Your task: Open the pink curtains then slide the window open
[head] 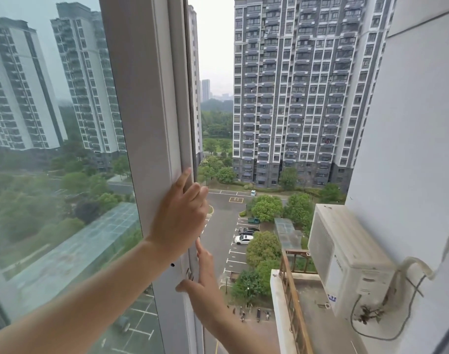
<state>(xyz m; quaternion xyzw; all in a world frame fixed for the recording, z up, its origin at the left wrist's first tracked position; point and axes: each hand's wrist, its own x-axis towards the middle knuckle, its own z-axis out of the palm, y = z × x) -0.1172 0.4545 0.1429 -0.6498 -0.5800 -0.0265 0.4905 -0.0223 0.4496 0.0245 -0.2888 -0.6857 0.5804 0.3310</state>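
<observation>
The white-framed sliding window sash stands left of centre, and an open gap to its right shows the outdoors directly. My left hand lies on the sash's right upright at mid height, fingers pointing up and curling over its edge. Just below, my right hand holds the same edge, thumb on the front face and index finger raised along it. No pink curtains are in view.
Through the gap, an outdoor air-conditioner unit with loose cables sits on a ledge at the right against a white outer wall. A rusty railing borders the ledge. Tall apartment blocks and a car park lie far below.
</observation>
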